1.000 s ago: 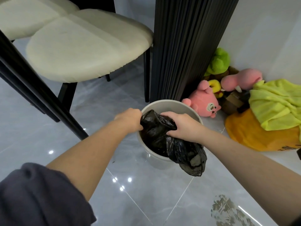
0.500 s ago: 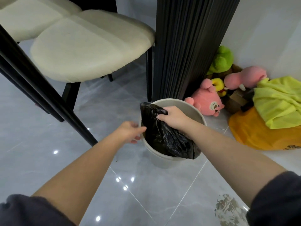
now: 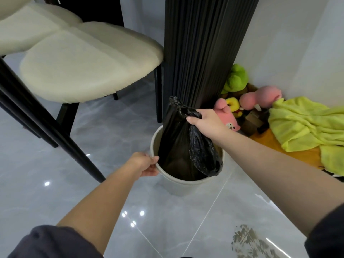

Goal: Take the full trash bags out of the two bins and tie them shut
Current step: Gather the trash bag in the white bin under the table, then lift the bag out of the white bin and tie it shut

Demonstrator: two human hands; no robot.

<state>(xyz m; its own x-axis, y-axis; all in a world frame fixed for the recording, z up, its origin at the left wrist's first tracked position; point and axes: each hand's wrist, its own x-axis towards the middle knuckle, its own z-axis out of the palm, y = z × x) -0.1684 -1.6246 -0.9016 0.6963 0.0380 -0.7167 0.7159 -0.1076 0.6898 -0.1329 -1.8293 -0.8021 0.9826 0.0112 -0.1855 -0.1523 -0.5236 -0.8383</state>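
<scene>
A round off-white bin stands on the grey tiled floor in the middle of the view. A black trash bag rises out of it, stretched upward, its lower part still inside the bin. My right hand grips the gathered top of the bag above the bin. A loose fold of the bag hangs over the bin's right rim. My left hand clasps the bin's left rim. Only this one bin is in view.
A cream-cushioned chair with black legs stands at the left. A black ribbed pillar rises just behind the bin. Plush toys, a yellow-green cloth and an orange cushion lie at the right by the wall.
My right hand has lifted the bag's top upward, pulling the bag partly out of the bin. My left hand has let go of the bag and moved down onto the bin's rim.
</scene>
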